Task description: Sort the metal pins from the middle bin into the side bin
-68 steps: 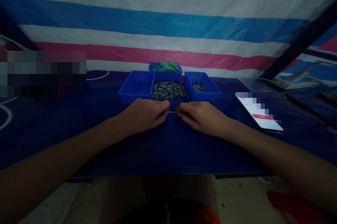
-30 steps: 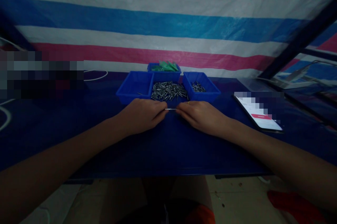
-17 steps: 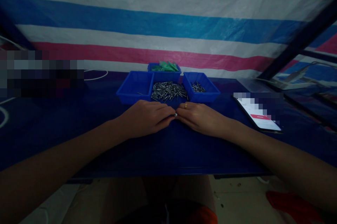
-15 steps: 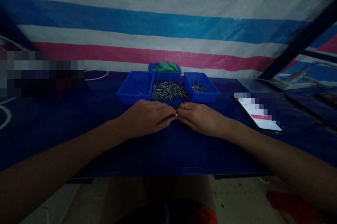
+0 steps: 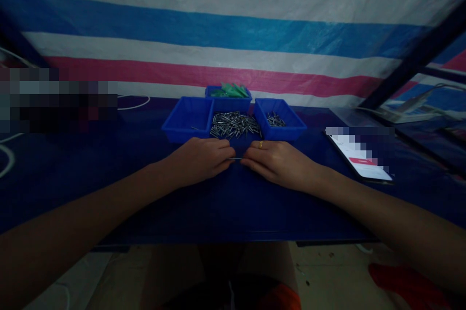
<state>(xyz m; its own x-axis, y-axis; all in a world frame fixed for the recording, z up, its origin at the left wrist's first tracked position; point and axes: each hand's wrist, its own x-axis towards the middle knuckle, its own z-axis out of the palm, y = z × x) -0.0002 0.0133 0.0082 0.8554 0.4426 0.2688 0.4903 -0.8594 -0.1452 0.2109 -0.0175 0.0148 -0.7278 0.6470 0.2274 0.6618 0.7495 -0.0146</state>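
Before the heaped metal pins (image 5: 235,124), my left hand (image 5: 204,158) and right hand (image 5: 278,160) hold a slender metal rod (image 5: 236,158) in closed pinches, where uneven pressure could flick it onto the table (image 5: 233,208).

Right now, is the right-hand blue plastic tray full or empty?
Partly filled: the tray holds a low heap of silvery metal pins, bare plastic beside it.
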